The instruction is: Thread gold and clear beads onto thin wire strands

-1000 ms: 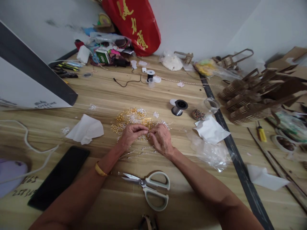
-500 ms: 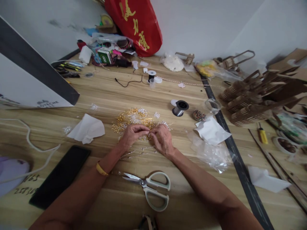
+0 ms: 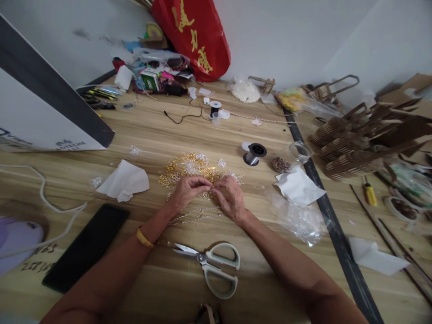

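My left hand point(image 3: 187, 191) and my right hand point(image 3: 231, 197) meet fingertip to fingertip over a spread of small gold and silver jewellery findings point(image 3: 199, 168). Both are closed in a pinch; whatever sits between the fingertips is too small to make out. A thin silver chain point(image 3: 199, 217) lies on the wood just below my hands, its right end reaching toward my right hand. Nearer to me lie scissors point(image 3: 221, 270) with pale handles, blades slightly apart and pointing left. A yellow bangle circles my left wrist.
White paper point(image 3: 124, 182) and a black phone-like slab point(image 3: 86, 247) lie left. To the right are a wire spool point(image 3: 254, 154), dark beads point(image 3: 281, 164), a clear jar point(image 3: 300, 153) and a plastic bag point(image 3: 300, 220). Brown baskets point(image 3: 351, 144) stack far right; a red bag point(image 3: 194, 40) leans behind.
The view has shifted very slightly. My right fingers have lifted and opened a little at the pinch, while both hands stay in the same place.
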Motion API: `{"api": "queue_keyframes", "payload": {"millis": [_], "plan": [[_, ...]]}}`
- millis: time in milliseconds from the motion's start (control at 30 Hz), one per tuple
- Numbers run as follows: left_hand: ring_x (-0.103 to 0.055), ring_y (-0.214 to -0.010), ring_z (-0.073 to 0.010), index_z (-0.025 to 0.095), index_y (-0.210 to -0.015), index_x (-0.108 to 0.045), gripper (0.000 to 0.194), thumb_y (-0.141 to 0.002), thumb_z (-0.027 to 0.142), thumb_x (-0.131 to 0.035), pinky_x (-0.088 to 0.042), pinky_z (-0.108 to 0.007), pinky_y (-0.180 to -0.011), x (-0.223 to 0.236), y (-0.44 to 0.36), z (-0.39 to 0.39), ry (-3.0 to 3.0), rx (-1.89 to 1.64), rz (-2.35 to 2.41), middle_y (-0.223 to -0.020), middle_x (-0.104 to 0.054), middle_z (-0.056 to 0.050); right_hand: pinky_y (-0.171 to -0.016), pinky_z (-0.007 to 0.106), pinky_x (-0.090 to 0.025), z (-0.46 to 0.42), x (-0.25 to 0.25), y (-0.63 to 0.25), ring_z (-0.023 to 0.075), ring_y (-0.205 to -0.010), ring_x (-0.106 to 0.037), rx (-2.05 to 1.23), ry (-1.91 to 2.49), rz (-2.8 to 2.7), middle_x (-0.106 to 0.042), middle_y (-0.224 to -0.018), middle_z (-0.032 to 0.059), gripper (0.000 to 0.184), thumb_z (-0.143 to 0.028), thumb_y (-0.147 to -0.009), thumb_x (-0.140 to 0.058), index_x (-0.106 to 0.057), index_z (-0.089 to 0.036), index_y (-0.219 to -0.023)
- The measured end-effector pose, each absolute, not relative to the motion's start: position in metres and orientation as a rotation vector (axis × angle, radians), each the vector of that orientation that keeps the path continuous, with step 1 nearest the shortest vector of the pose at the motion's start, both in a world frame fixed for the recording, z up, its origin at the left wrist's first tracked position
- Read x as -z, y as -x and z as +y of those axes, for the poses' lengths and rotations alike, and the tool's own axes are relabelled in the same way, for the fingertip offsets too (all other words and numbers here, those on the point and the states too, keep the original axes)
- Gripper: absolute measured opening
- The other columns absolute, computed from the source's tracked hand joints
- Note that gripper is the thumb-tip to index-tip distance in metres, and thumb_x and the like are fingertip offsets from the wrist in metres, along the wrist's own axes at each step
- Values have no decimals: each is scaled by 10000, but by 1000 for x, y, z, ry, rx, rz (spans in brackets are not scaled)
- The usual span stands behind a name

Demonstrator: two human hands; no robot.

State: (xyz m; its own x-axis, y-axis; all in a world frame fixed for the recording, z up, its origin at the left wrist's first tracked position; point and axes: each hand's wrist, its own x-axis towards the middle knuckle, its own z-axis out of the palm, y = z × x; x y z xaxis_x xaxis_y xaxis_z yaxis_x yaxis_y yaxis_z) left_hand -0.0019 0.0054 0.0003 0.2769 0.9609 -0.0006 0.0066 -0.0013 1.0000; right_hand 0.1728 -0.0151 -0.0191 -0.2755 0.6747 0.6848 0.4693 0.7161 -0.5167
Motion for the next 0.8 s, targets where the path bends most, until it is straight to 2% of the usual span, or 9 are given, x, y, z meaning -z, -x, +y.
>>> {"api": "queue_keyframes", "payload": {"millis": [267,800], "plan": [[-637,-708,-152,142,-734,-733,154,-638,262,-748,-500,-250,-689,-1,3,5,-1338,-1003,1004,-754,-721,-50,-862,399,-463,-15,21,-173,174,-839,-590,-316,910,-1915,-652,-868,38,77,-212,-893,-529,-573,-218,-956],[-640,-720,-151,144,-728,-730,147,-643,261,-753,-504,-262,-715,-2,2,6,-1327,-1037,1021,-767,-723,-50,-778,366,-449,-14,19,-173,175,-812,-542,-217,912,-1945,-622,-853,47,67,-170,-883,-519,-553,-203,-930]]}}
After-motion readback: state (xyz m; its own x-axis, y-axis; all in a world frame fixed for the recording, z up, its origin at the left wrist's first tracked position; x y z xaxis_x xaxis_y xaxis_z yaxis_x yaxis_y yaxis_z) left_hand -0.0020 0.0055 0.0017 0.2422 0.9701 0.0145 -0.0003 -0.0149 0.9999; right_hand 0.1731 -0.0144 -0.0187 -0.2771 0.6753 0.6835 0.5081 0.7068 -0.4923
